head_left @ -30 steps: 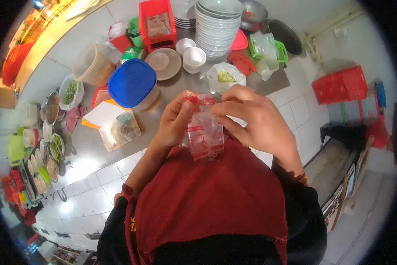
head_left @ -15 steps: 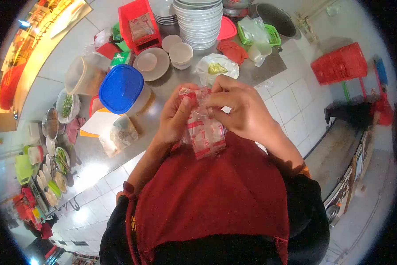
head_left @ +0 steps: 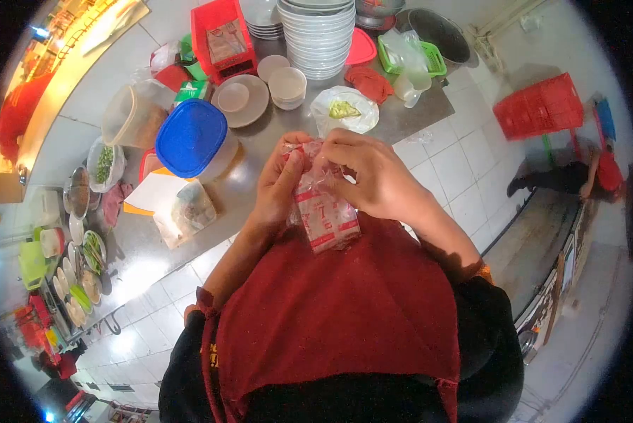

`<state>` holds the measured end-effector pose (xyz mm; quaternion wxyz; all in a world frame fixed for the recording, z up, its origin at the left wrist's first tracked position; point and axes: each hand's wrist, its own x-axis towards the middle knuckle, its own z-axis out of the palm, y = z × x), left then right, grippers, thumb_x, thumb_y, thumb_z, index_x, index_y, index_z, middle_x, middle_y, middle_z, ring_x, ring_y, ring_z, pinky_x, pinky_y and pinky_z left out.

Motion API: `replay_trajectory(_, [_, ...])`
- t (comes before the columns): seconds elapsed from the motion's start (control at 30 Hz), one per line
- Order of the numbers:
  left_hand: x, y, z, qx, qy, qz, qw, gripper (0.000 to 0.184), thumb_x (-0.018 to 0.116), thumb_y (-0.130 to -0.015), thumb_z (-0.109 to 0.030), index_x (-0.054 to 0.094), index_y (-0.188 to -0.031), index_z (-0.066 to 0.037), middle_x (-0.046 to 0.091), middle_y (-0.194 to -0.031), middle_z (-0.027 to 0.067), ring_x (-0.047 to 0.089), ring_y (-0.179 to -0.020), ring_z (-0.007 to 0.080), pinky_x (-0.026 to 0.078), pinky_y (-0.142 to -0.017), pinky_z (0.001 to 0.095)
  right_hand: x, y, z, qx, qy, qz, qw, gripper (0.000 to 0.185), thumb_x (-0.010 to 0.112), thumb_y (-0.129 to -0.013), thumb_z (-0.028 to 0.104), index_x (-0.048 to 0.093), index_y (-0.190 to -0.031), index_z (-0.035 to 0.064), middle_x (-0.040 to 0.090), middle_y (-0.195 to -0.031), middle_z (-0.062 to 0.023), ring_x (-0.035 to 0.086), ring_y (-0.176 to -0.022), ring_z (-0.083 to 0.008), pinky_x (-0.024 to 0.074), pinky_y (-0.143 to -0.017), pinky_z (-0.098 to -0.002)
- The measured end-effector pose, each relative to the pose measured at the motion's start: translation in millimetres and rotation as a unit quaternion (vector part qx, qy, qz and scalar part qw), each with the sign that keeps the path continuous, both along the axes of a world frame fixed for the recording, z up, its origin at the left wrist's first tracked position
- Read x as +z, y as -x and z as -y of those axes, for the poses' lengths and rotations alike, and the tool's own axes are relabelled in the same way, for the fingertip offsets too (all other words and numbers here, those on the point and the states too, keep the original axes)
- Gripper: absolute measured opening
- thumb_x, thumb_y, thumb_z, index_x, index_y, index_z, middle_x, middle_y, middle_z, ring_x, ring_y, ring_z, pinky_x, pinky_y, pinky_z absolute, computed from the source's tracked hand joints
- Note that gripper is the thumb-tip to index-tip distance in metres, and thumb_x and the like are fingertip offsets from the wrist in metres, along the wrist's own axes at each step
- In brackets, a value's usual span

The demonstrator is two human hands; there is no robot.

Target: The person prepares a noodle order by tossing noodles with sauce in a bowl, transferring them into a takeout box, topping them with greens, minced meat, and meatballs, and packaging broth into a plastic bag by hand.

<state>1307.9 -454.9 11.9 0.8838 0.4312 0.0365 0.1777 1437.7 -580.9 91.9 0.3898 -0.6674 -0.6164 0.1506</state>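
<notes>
Both hands hold a clear plastic packet (head_left: 326,220) with red-and-white printing, in front of the dark red apron (head_left: 337,303). My left hand (head_left: 277,185) is closed on the packet's upper left part, thumb on top. At its upper right, my right hand (head_left: 380,173) pinches the crinkled plastic, fingers bent. The packet's lower end hangs free of the fingers, tilted. Just beyond the hands, a white plastic bag (head_left: 345,109) with pale green pieces lies on the steel table (head_left: 249,158). What is inside the packet's top is hidden by the fingers.
On the table stand a blue-lidded tub (head_left: 191,137), stacked white plates (head_left: 316,42), small bowls (head_left: 288,86), a red bin (head_left: 221,42) and a green basket (head_left: 435,60). A red crate (head_left: 538,106) is at right, near another person's arm (head_left: 590,173).
My right hand has lowered slightly, its fingers still on the plastic. The packet has turned a little, so more of its printed face shows. Another person's arm has appeared at right.
</notes>
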Motion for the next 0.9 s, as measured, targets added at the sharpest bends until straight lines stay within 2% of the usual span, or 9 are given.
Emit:
replay_trajectory(0.07, [5,0,4,-0.001,0.050,0.008,0.999,0.028,0.044,-0.103,-0.024,0.042,-0.125,-0.007,0.060,-0.107,0.0056,0.058,-0.095,0.0108,0.048,-0.082,0.0260,-3,0,1,0.009,0.022,-0.004,1.000,0.016,0.067,-0.079,0.013,0.060,-0.088,0.0033,0.058,-0.093,-0.0123,0.060,-0.084,-0.0366,0.0475,-0.070,-0.0448])
replay_trajectory(0.3, [-4,1,7,0.010,0.076,-0.009,0.997,0.028,0.044,-0.103,-0.023,0.042,-0.125,-0.006,0.060,-0.108,0.0062,0.059,-0.095,0.0113,0.048,-0.081,0.0265,-2,10,6,-0.012,0.032,0.037,0.999,0.017,0.065,-0.082,0.014,0.059,-0.094,0.0047,0.058,-0.094,-0.0123,0.061,-0.081,-0.0370,0.0480,-0.066,-0.0466])
replay_trajectory(0.37, [-12,2,4,0.022,0.034,-0.003,0.999,0.027,0.044,-0.103,-0.021,0.043,-0.125,-0.006,0.060,-0.108,0.0061,0.059,-0.095,0.0111,0.048,-0.082,0.0261,-3,12,7,-0.023,0.011,0.054,0.998,0.017,0.063,-0.078,0.004,0.055,-0.093,0.0030,0.056,-0.091,-0.0124,0.059,-0.078,-0.0371,0.0472,-0.064,-0.0423])
replay_trajectory(0.47, [-4,4,5,0.028,0.026,-0.004,0.999,0.025,0.044,-0.102,-0.020,0.043,-0.123,-0.006,0.060,-0.107,0.0050,0.058,-0.094,0.0099,0.047,-0.081,0.0250,-3,13,7,-0.017,-0.028,0.026,0.999,0.016,0.062,-0.078,0.003,0.055,-0.093,0.0032,0.056,-0.090,-0.0131,0.058,-0.077,-0.0372,0.0475,-0.063,-0.0424])
replay_trajectory(0.5, [-4,4,5,0.028,0.025,-0.004,0.999,0.025,0.044,-0.102,-0.020,0.043,-0.123,-0.006,0.060,-0.107,0.0050,0.058,-0.094,0.0099,0.047,-0.081,0.0250,-4,13,7,-0.017,-0.029,0.026,0.999,0.016,0.062,-0.078,0.003,0.055,-0.093,0.0032,0.056,-0.090,-0.0131,0.058,-0.077,-0.0372,0.0475,-0.063,-0.0424])
replay_trajectory(0.57, [-6,4,4,0.019,0.027,0.019,0.999,0.025,0.046,-0.101,-0.020,0.043,-0.122,-0.007,0.059,-0.107,0.0043,0.056,-0.095,0.0095,0.046,-0.082,0.0252,-7,12,7,-0.024,-0.047,0.031,0.998,0.016,0.063,-0.082,0.013,0.057,-0.096,0.0067,0.057,-0.089,-0.0112,0.061,-0.077,-0.0353,0.0494,-0.062,-0.0454])
replay_trajectory(0.7, [4,9,8,0.039,-0.028,0.002,0.999,0.026,0.049,-0.100,-0.019,0.043,-0.121,-0.007,0.057,-0.106,0.0036,0.055,-0.094,0.0090,0.045,-0.082,0.0255,-3,15,8,-0.038,-0.058,0.061,0.996,0.015,0.062,-0.083,0.012,0.057,-0.095,0.0061,0.057,-0.087,-0.0122,0.060,-0.077,-0.0359,0.0498,-0.064,-0.0446])
replay_trajectory(0.77, [5,10,10,0.043,-0.078,0.026,0.996,0.025,0.050,-0.098,-0.016,0.044,-0.120,-0.007,0.056,-0.105,0.0032,0.053,-0.095,0.0087,0.044,-0.082,0.0254,-3,15,7,-0.030,-0.066,0.008,0.997,0.016,0.062,-0.083,0.012,0.056,-0.096,0.0053,0.058,-0.088,-0.0146,0.060,-0.078,-0.0382,0.0488,-0.066,-0.0462])
replay_trajectory(0.9, [13,8,10,0.069,-0.148,-0.014,0.986,0.021,0.050,-0.098,-0.012,0.046,-0.118,-0.007,0.055,-0.102,0.0018,0.052,-0.092,0.0074,0.043,-0.080,0.0236,7,13,10,-0.044,-0.027,0.011,0.999,0.018,0.063,-0.082,0.014,0.056,-0.094,0.0030,0.059,-0.087,-0.0183,0.059,-0.080,-0.0412,0.0473,-0.068,-0.0475])
